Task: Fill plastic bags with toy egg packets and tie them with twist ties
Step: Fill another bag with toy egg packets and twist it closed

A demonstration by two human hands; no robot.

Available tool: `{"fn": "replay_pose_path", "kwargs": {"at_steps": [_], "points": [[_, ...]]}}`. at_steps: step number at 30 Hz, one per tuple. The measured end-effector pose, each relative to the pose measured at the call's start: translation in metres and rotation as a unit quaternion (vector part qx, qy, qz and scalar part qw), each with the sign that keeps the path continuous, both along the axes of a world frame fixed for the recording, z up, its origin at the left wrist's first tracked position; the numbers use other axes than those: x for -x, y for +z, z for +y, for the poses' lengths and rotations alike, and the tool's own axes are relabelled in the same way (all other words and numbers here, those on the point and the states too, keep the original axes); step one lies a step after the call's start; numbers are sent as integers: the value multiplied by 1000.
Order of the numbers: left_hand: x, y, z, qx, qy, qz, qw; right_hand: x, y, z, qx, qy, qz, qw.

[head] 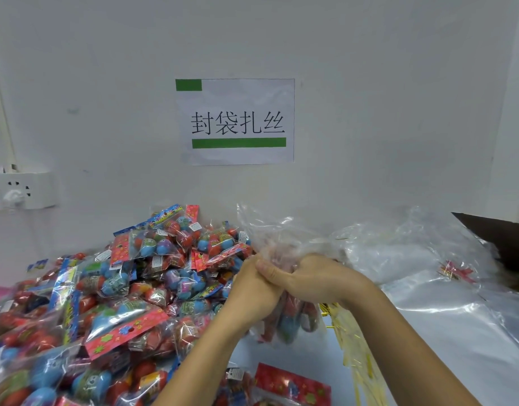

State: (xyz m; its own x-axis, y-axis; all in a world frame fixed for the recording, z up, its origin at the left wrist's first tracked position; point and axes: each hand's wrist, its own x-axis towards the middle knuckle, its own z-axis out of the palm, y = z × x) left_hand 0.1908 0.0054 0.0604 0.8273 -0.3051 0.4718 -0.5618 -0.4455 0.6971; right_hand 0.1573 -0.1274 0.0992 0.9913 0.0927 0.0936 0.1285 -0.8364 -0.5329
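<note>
Looking down over my arms, I see both hands meeting at the neck of a clear plastic bag, which hangs below them with red and blue toy egg packets inside. My left hand is curled around the gathered neck from the left, and my right hand closes on it from the right, its fingers wrapped over the left hand's knuckles, so the two are pressed tight against each other. The loose top of the bag flares up above my hands.

Left of the bag, and touching it, a big heap of toy egg packets spreads across the table. Just right of the bag, under my right forearm, lies a bundle of yellow twist ties. Farther right of the bag sits a stack of empty clear bags, and a small red and gold scrap beyond it. Below the bag, near the frame's bottom edge, a red packet header lies flat. On the wall above the bag hangs a paper sign with green bars, and a white power strip is mounted well to the bag's left.
</note>
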Motion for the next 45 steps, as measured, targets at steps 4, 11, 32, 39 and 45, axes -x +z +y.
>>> {"fn": "replay_pose_path", "kwargs": {"at_steps": [4,11,32,39,45], "points": [[-5,2,4,-2,-2,-5,1000,-2,2,-15,-60,54,-41,996],[-3,-4,-4,-20,-19,17,999,-7,-6,-14,-250,87,-87,961],[-5,-2,6,-38,-114,155,980,-12,0,-19,-428,44,-139,892],[-8,-4,7,7,-105,158,982,-6,-6,-56,-199,117,29,973],[-5,-3,1,51,-130,188,972,-4,-10,-44,-160,168,40,972]]}}
